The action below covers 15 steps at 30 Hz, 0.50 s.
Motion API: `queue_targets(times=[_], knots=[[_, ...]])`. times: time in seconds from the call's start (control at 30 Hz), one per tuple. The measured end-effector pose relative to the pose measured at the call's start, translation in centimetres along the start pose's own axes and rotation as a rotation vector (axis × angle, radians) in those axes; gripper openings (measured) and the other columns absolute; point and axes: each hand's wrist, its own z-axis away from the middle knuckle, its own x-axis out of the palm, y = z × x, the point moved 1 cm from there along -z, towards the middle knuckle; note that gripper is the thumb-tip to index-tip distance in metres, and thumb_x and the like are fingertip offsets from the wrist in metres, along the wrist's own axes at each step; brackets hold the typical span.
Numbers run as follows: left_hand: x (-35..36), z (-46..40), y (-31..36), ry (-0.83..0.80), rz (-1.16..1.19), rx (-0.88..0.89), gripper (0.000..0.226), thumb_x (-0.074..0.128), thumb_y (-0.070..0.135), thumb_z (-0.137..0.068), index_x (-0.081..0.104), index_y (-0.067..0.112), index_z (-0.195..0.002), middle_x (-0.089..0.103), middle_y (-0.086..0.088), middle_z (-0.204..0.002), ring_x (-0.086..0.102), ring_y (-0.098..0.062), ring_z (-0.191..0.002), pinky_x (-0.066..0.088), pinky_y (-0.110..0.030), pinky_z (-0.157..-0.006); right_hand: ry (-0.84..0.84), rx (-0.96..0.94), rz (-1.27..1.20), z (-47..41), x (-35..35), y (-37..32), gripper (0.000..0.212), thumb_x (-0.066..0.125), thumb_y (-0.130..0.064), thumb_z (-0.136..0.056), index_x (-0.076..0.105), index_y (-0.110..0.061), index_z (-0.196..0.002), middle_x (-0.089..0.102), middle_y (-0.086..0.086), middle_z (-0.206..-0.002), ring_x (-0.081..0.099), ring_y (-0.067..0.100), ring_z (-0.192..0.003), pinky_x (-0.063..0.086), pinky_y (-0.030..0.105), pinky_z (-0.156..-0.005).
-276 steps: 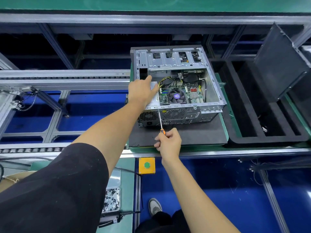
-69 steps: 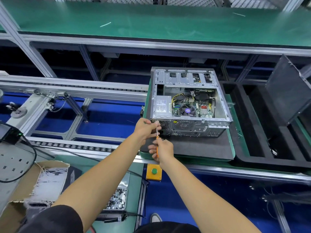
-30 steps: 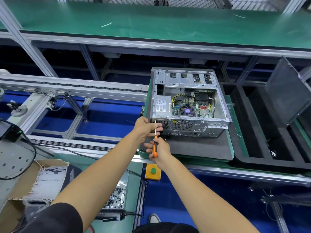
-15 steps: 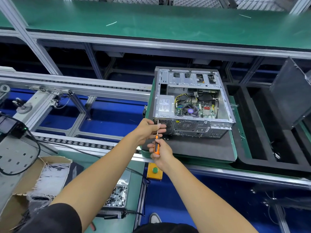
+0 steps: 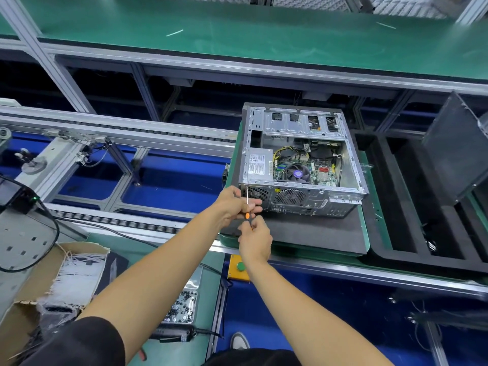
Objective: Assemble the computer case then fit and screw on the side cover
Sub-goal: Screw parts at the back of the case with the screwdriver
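The right hand (image 5: 254, 243) grips the orange handle of a screwdriver (image 5: 247, 207), fingers curled round it, just in front of the case (image 5: 298, 165). The left hand (image 5: 235, 204) pinches the thin metal shaft near its middle, fingertips pressed together around it. The shaft stands nearly upright, its tip at the near left corner of the case, against the rear panel by the power supply grille; whether the tip sits in a screw cannot be told.

The case lies on its side with the open side up, so the board (image 5: 303, 170), the round fan (image 5: 298, 173) and the silver power supply (image 5: 260, 165) with its label are in plain sight. Yellow and black cables run above the board. Its rear panel faces the person.

The case rests on a dark mat (image 5: 311, 233) on a green pallet (image 5: 365, 233), which sits on the roller conveyor (image 5: 118, 223). To the right, touching the pallet, is a black foam tray (image 5: 390, 207), and a dark side cover (image 5: 459, 151) leans tilted above it.

Below the conveyor's near rail is a yellow box with a green button (image 5: 240, 266). On the desk (image 5: 169, 249) at lower left sit an open carton (image 5: 52, 281) of pale packing and a clear tray of small dark screws (image 5: 182, 307), with a black tool (image 5: 174, 332) and its cable just in front of it. A green shelf (image 5: 264, 35) runs across the top.
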Motion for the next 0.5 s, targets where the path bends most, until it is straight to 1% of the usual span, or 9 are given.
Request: queue_targets(times=[0.03, 0.07, 0.13, 0.2, 0.23, 0.3, 0.37, 0.43, 0.5], knots=[[-0.1, 0.1, -0.1, -0.009, -0.015, 0.013, 0.044, 0.048, -0.021, -0.094, 0.026, 0.018, -0.100, 0.075, -0.021, -0.102, 0.076, -0.033, -0.093, 0.064, -0.039, -0.072, -0.053, 0.058, -0.159, -0.2, 0.2, -0.1, 0.022, 0.055, -0.018, -0.093, 0.048, -0.017, -0.072, 0.062, -0.006, -0.060, 0.055, 0.019, -0.055, 0.035, 0.029, -0.052], [-0.3, 0.1, -0.2, -0.032, -0.024, 0.029, 0.044, 0.049, -0.019, -0.095, 0.026, 0.017, -0.101, 0.075, -0.021, -0.104, 0.075, -0.032, -0.096, 0.063, -0.040, -0.076, -0.115, 0.139, -0.333, -0.5, 0.3, 0.0, 0.022, 0.055, -0.012, -0.093, 0.051, -0.016, -0.071, 0.057, -0.003, -0.057, 0.049, 0.016, -0.050, 0.033, 0.027, -0.049], [-0.9, 0.4, -0.3, -0.123, -0.031, 0.048, 0.042, 0.050, -0.016, -0.097, 0.025, 0.017, -0.102, 0.073, -0.021, -0.112, 0.073, -0.029, -0.105, 0.060, -0.042, -0.090, -0.247, 0.319, -0.630, -0.7, 0.3, 0.0, 0.022, 0.054, -0.007, -0.094, 0.050, -0.014, -0.074, 0.050, 0.001, -0.056, 0.040, 0.013, -0.043, 0.023, 0.023, -0.041], [-1.6, 0.8, -0.4, -0.219, -0.049, 0.054, 0.039, 0.049, -0.014, -0.098, 0.025, 0.017, -0.103, 0.071, -0.021, -0.120, 0.070, -0.028, -0.113, 0.055, -0.044, -0.100, -0.371, 0.438, -0.773, -0.9, 0.2, 0.1, 0.021, 0.050, -0.012, -0.098, 0.048, -0.015, -0.077, 0.049, 0.003, -0.057, 0.029, 0.011, -0.035, 0.013, 0.024, -0.039], [-1.8, 1.0, -0.3, -0.242, -0.060, 0.058, 0.039, 0.048, -0.015, -0.099, 0.025, 0.017, -0.102, 0.070, -0.021, -0.122, 0.069, -0.028, -0.114, 0.054, -0.044, -0.101, -0.417, 0.473, -0.813, -0.9, 0.2, 0.1, 0.021, 0.048, -0.014, -0.099, 0.048, -0.014, -0.078, 0.049, 0.003, -0.058, 0.025, 0.011, -0.032, 0.011, 0.025, -0.039], [-1.7, 1.2, 0.0, -0.219, -0.063, 0.074, 0.041, 0.045, -0.019, -0.097, 0.025, 0.017, -0.102, 0.070, -0.023, -0.120, 0.070, -0.031, -0.111, 0.057, -0.044, -0.096, -0.441, 0.497, -0.819, -1.0, 0.2, 0.1, 0.021, 0.048, -0.015, -0.099, 0.049, -0.013, -0.079, 0.050, 0.003, -0.059, 0.023, 0.012, -0.032, 0.012, 0.024, -0.039], [-1.3, 1.3, 0.3, -0.146, -0.058, 0.081, 0.045, 0.042, -0.024, -0.095, 0.025, 0.017, -0.101, 0.070, -0.026, -0.115, 0.072, -0.036, -0.104, 0.059, -0.045, -0.090, -0.400, 0.464, -0.750, -0.7, 0.2, -0.1, 0.016, 0.049, -0.013, -0.096, 0.051, -0.012, -0.080, 0.054, 0.003, -0.059, 0.028, 0.012, -0.034, 0.016, 0.023, -0.038], [-0.9, 1.2, 0.4, -0.079, -0.062, 0.069, 0.047, 0.039, -0.027, -0.093, 0.026, 0.017, -0.101, 0.071, -0.027, -0.112, 0.073, -0.038, -0.100, 0.059, -0.043, -0.083, -0.294, 0.303, -0.574, -0.4, 0.2, -0.2, 0.011, 0.052, -0.012, -0.095, 0.050, -0.010, -0.085, 0.059, 0.005, -0.064, 0.038, 0.014, -0.039, 0.026, 0.022, -0.040], [-0.6, 1.1, 0.5, -0.029, -0.065, 0.054, 0.048, 0.035, -0.029, -0.092, 0.028, 0.017, -0.101, 0.071, -0.027, -0.111, 0.073, -0.041, -0.098, 0.060, -0.042, -0.081, -0.158, 0.089, -0.334, -0.3, 0.3, 0.1, 0.016, 0.057, -0.013, -0.093, 0.045, -0.008, -0.084, 0.062, 0.013, -0.073, 0.051, 0.019, -0.052, 0.039, 0.030, -0.049]])
